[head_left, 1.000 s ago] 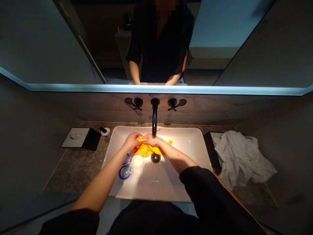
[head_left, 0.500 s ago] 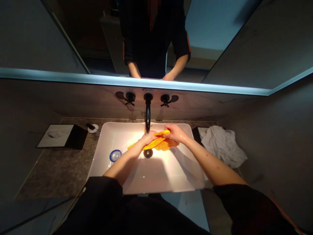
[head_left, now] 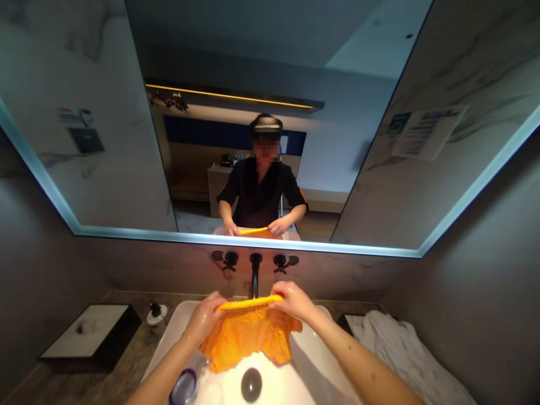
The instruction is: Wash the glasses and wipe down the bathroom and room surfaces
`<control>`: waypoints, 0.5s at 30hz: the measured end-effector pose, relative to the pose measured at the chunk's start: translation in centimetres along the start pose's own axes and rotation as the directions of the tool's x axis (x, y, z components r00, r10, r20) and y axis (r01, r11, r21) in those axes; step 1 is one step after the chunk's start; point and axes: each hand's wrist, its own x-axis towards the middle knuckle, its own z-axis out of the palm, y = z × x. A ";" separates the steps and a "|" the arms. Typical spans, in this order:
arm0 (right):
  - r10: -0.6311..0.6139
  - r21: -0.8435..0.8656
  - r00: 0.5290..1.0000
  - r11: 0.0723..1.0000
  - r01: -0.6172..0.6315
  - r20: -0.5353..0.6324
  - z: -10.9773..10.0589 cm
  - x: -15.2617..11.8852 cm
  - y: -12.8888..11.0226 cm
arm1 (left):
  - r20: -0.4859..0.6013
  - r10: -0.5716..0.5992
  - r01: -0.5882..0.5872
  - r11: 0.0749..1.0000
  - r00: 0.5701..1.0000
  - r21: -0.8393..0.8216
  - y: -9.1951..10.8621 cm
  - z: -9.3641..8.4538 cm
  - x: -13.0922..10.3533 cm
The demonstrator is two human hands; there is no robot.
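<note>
An orange cloth (head_left: 248,332) hangs spread out over the white sink (head_left: 223,391), its thicker top edge stretched between my two hands. My left hand (head_left: 206,316) is closed on the cloth's left end. My right hand (head_left: 292,298) pinches the right end of the same edge. Both hands look wet. Behind the cloth, the black faucet (head_left: 255,278) comes out of the wall, its tip hidden by the cloth. Below the cloth's lower edge is the dark round drain (head_left: 252,385). A blue-rimmed round object (head_left: 183,387) lies in the sink at the left.
A tissue box (head_left: 86,334) and a bottle with a black pump (head_left: 156,316) stand on the left counter. White crumpled cloth (head_left: 405,354) lies at the right. Two black tap handles (head_left: 230,260) flank the faucet. Above, the large mirror (head_left: 261,73) reflects a person holding the cloth.
The view has tilted up, showing more mirror. My hands have moved apart, and the bunched orange cloth is now lifted and spread open between them.
</note>
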 end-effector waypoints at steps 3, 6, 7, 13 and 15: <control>-0.048 -0.024 0.997 0.999 0.047 -0.059 -2.8 0.8 -2.0 | -0.074 0.049 -0.042 0.995 0.996 0.089 3.7 -3.7 0.8; -0.086 -0.065 0.992 0.995 0.080 -0.096 -5.1 0.8 -3.1 | -0.113 0.082 -0.072 0.994 0.990 0.083 6.6 -6.3 1.4; -0.094 -0.086 0.992 0.992 0.087 -0.082 -5.4 0.6 -3.1 | -0.098 0.083 -0.078 0.995 0.992 0.060 7.2 -6.8 1.5; 0.025 -0.205 0.987 0.979 0.008 0.157 -0.3 -2.1 0.7 | 0.230 -0.038 0.065 0.992 0.973 -0.110 4.0 -3.9 -0.1; 0.119 -0.087 0.971 0.991 -0.103 0.210 3.6 -2.8 2.9 | 0.287 -0.138 0.188 0.970 0.948 -0.155 0.8 -1.0 -1.1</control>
